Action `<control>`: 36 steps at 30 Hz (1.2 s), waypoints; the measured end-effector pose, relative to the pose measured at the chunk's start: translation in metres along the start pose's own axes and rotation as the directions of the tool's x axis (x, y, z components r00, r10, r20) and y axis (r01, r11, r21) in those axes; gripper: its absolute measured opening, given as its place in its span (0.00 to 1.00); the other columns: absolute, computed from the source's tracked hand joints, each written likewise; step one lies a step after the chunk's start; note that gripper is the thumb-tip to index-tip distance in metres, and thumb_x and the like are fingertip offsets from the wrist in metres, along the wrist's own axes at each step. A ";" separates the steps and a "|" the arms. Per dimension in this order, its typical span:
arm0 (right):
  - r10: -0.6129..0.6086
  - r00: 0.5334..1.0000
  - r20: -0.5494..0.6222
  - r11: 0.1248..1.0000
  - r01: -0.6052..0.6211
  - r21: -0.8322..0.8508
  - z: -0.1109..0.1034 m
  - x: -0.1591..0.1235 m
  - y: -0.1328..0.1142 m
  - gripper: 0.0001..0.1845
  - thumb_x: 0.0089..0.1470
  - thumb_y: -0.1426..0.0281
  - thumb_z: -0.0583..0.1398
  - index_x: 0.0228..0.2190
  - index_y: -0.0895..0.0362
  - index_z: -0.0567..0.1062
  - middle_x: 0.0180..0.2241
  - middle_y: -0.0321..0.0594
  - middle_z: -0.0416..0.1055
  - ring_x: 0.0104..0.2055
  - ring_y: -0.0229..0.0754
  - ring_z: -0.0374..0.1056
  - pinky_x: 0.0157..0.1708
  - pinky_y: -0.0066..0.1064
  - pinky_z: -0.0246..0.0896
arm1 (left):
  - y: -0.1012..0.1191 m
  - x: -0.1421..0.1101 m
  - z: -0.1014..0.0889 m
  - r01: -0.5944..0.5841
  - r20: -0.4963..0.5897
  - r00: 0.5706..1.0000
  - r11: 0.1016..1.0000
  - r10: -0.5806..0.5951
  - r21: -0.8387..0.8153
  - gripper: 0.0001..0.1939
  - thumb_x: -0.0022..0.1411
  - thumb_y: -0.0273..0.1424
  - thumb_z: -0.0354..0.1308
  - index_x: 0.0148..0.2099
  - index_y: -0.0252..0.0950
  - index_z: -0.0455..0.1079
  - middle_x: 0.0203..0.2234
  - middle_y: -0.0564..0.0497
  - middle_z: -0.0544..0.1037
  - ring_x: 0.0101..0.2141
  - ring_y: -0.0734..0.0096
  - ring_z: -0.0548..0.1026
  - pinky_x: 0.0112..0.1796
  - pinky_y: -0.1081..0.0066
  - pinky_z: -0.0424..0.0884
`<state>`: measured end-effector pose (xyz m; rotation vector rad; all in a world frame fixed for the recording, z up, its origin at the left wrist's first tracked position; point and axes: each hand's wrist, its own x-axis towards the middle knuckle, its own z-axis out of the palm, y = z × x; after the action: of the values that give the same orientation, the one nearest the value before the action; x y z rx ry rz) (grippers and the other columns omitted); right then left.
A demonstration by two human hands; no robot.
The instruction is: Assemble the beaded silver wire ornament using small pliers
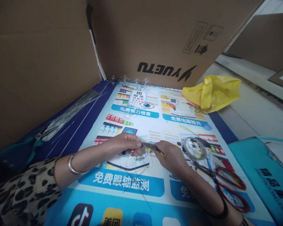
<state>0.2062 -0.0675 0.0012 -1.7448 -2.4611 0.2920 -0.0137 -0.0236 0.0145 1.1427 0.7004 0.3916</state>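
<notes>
You're in makeshift craft workspace; home or workshop, can't tell. Signs: upright cardboard around your front and left, printed poster spread below you, loose wires, pliers, scissors, tape roll within your reach, yellow bag beyond.

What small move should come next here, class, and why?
Probably a gentle squeeze of the pliers, with the left hand steadying the beaded wire: the right hand holds the pliers, and their tip points right at the left hand's pinch, above the beads.
</notes>
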 end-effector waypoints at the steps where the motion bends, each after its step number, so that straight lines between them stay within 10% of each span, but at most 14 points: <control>1: 0.002 1.000 0.001 1.000 -0.002 0.000 0.000 0.000 0.000 0.08 0.54 0.69 0.52 0.29 0.56 0.70 0.30 0.39 0.70 0.33 0.39 0.65 0.30 0.27 0.49 | 0.000 0.000 0.000 0.012 -0.014 1.000 1.000 -0.012 0.014 0.09 0.57 0.32 0.55 0.30 0.31 0.71 0.21 0.51 0.74 0.23 0.77 0.67 0.26 0.75 0.57; 16: 0.006 0.999 0.034 0.998 -0.004 -0.063 -0.007 0.000 -0.008 0.06 0.54 0.69 0.53 0.30 0.55 0.69 0.31 0.38 0.70 0.34 0.39 0.64 0.29 0.28 0.47 | -0.005 0.005 0.008 0.000 -0.131 0.991 1.000 0.002 0.018 0.07 0.52 0.32 0.56 0.28 0.33 0.64 0.17 0.55 0.70 0.20 0.78 0.65 0.25 0.75 0.57; 36: -0.210 0.954 -0.214 0.871 0.084 -0.483 -0.013 -0.005 -0.014 0.08 0.54 0.76 0.52 0.29 0.57 0.70 0.27 0.43 0.65 0.31 0.44 0.54 0.30 0.36 0.40 | -0.011 0.005 0.013 -0.024 -0.187 0.982 0.999 0.018 -0.029 0.12 0.51 0.36 0.58 0.26 0.33 0.62 0.18 0.53 0.71 0.21 0.77 0.66 0.26 0.73 0.60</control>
<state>0.1974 -0.0758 0.0171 -1.5892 -2.5847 -0.5660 -0.0021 -0.0333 0.0061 1.0940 0.8439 0.5308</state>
